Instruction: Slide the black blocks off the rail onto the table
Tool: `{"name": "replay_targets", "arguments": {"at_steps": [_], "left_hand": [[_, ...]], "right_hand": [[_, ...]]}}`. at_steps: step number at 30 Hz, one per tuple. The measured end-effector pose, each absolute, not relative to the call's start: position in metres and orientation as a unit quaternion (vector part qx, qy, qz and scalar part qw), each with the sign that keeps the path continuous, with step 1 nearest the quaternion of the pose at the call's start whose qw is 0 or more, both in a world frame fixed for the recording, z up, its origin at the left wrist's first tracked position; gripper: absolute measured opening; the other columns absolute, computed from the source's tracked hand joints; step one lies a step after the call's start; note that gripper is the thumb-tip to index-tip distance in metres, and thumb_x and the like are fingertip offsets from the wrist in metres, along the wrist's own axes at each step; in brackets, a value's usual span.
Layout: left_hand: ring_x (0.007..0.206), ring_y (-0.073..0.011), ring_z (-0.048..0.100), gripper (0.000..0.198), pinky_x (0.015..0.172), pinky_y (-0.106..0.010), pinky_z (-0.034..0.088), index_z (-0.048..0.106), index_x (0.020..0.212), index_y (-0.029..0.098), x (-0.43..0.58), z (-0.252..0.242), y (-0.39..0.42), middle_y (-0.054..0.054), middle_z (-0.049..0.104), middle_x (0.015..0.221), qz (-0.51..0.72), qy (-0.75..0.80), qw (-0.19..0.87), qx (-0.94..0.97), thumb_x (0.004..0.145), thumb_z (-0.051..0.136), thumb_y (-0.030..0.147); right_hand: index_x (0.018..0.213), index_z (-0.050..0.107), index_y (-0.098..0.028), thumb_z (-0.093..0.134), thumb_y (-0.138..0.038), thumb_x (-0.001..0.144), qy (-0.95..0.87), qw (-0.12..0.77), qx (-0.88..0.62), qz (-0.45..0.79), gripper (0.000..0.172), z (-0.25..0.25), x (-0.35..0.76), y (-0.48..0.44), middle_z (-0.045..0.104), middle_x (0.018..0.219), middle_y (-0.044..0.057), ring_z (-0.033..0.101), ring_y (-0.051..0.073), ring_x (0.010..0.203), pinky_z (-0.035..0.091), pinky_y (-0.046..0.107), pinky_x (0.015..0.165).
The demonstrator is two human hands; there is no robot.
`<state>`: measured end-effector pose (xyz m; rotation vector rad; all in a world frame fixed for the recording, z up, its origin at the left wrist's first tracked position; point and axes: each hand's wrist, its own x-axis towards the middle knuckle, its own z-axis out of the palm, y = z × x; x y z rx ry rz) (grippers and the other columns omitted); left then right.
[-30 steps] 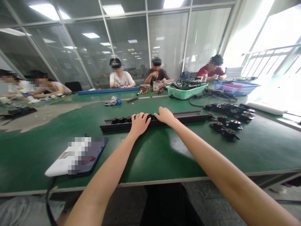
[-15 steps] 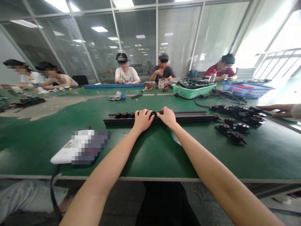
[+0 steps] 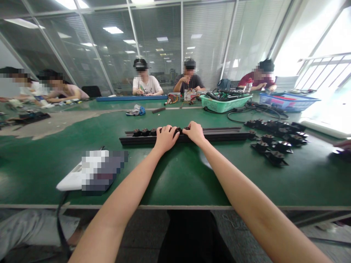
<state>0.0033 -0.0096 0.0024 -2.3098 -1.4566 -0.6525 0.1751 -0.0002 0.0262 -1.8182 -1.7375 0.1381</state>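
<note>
A long black channel-shaped rail (image 3: 225, 137) lies crosswise on the green table. Several small round-topped black modules (image 3: 144, 132) sit in a row along its left part. My left hand (image 3: 165, 137) is curled over this row, its fingers and thumb closed around modules near the middle of the rail. Just to its right, my right hand (image 3: 195, 131) pinches another black module (image 3: 186, 128) at the rail. My fingers partly hide both held modules, and I cannot tell how firmly they sit in the channel.
Loose black modules (image 3: 275, 157) with metal parts lie to the right. Behind are a green basket (image 3: 223, 105) of cables, a blue basket (image 3: 290, 104) and a cloth (image 3: 136, 110). A white-and-dark object (image 3: 70, 177) lies front left. Another person's hand (image 3: 342, 144) is at the right edge.
My two hands stay on the modules at the rail, almost unmoved. The other person's hand at the right has drawn back from the loose modules, with a dark part by it.
</note>
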Motion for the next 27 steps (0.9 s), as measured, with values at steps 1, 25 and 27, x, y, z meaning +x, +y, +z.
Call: {"name": "replay_targets", "arguments": {"at_steps": [1,25,27], "left_hand": [[0.125,-0.0305,0.058,0.040,0.112,-0.049,0.032,0.063,0.135,0.023,0.004,0.003,-0.010,-0.013,0.066,0.132,-0.230,-0.512,0.165,-0.811,0.110,0.039,0.044],[0.124,-0.0308,0.059,0.039,0.111,-0.050,0.032,0.064,0.134,0.023,0.004,0.005,-0.012,-0.014,0.066,0.131,-0.230,-0.514,0.162,-0.810,0.110,0.040,0.043],[0.124,-0.0307,0.058,0.039,0.111,-0.050,0.032,0.064,0.134,0.024,0.003,0.005,-0.011,-0.014,0.066,0.131,-0.232,-0.513,0.160,-0.811,0.109,0.040,0.043]], "right_hand": [[0.101,0.067,-0.017,0.068,-0.035,0.090,-0.656,0.305,-0.689,0.052,0.021,0.027,0.175,0.000,0.077,0.104,0.013,0.070,0.026,0.102,0.048,0.031,0.084],[0.099,0.066,-0.018,0.069,-0.033,0.091,-0.669,0.309,-0.674,0.058,0.018,0.024,0.185,0.003,0.076,0.100,0.011,0.069,0.024,0.095,0.047,0.029,0.076],[0.099,0.066,-0.018,0.070,-0.034,0.091,-0.670,0.306,-0.674,0.058,0.018,0.025,0.186,0.004,0.076,0.101,0.011,0.069,0.024,0.095,0.047,0.029,0.076]]}}
